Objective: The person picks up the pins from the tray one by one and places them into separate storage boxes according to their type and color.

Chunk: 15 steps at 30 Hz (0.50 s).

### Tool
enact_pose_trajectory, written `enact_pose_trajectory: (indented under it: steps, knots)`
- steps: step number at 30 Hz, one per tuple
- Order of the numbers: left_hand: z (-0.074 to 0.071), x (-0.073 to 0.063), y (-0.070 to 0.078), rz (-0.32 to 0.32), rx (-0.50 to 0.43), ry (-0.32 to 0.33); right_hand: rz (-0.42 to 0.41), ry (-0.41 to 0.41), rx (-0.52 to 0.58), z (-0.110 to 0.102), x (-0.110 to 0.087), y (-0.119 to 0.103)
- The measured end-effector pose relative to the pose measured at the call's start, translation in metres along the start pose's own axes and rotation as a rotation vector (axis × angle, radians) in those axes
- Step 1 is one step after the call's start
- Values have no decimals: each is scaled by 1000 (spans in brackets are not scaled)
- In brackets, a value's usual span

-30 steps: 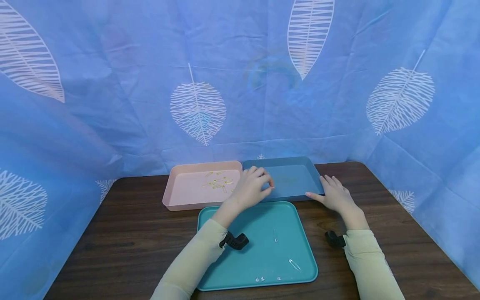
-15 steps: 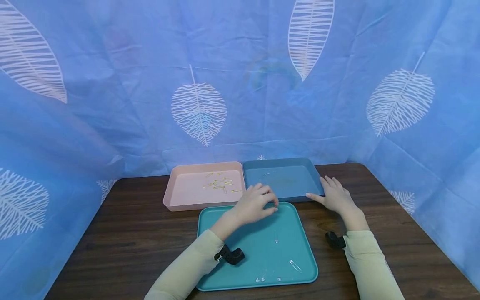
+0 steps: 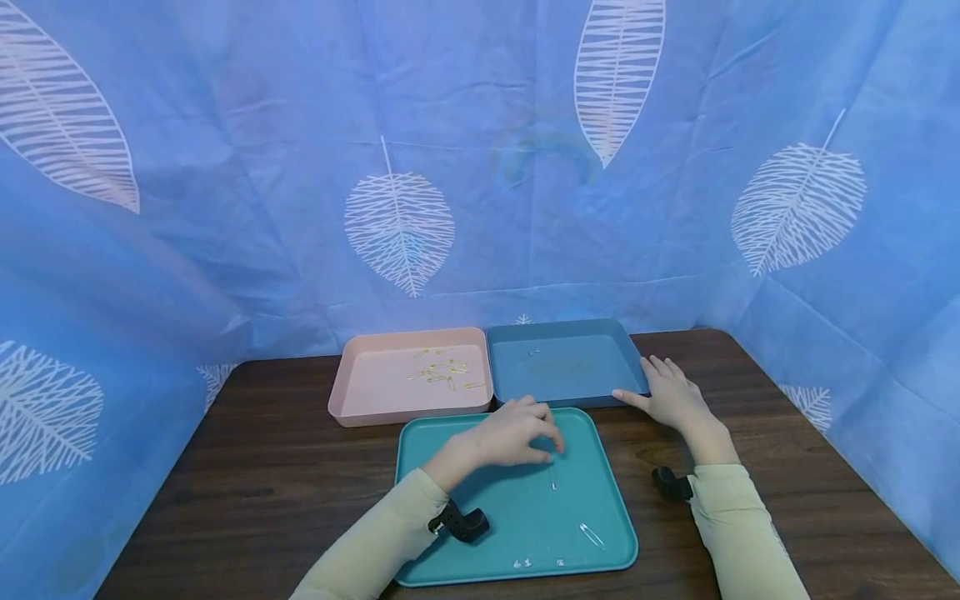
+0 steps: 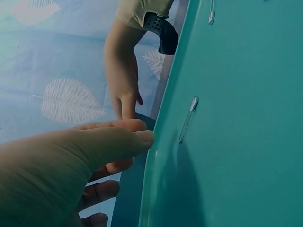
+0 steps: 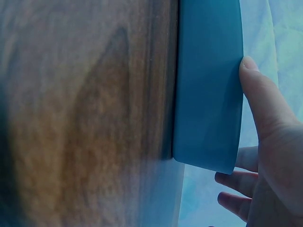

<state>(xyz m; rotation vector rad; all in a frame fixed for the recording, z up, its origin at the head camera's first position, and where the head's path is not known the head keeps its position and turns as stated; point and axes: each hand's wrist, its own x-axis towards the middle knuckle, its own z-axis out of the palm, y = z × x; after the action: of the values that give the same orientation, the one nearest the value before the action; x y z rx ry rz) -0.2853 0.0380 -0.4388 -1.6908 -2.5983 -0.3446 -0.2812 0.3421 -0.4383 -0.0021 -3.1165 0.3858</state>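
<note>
– Where do we see the left hand [image 3: 510,433]?
– Over the teal rectangular tray [image 3: 592,487], fingers loosely bent, just beside a slim silvery safety pin [image 3: 553,477] lying there; our left wrist view shows them apart
– And its grip?
– Narrow between thumb and forefinger, with nothing in it that we can make out
– What about the right hand [image 3: 672,400]?
– Its grip is spread wide at the near right corner of the blue rectangular tray [image 3: 577,387], thumb on the near rim; we can't tell whether the other fingertips touch
– What else do we have?
– A second silvery safety pin [image 3: 592,535] and small whitish pieces [image 3: 522,563] in the teal tray, and gold-coloured safety pins [image 3: 447,371] in the pale pink rectangular tray [image 3: 375,392], all on the dark wooden counter [image 3: 262,467]
</note>
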Motion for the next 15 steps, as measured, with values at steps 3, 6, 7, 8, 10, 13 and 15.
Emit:
enact_pose_trajectory:
  steps: [3, 6, 7, 8, 10, 13, 15]
  knots:
    - [4, 1, 1, 6, 14, -24, -1, 2, 0, 0, 0, 0]
    - [7, 0, 2, 12, 25, -41, -2, 3, 0, 1, 0, 0]
    - [9, 0, 2, 15, 33, -42, -2, 4, 1, 1, 0, 0]
    - [9, -1, 2, 15, 38, -46, -3, 4, 3, 1, 0, 0]
    - [9, -1, 3, 17, 47, -54, -3, 6, 5, 0, 0, 0]
    - [10, -1, 3, 14, 63, -67, -1, 4, 3, 0, 0, 0]
    - [10, -2, 3, 9, 68, -76, 0, 1, 0, 0, 0, 1]
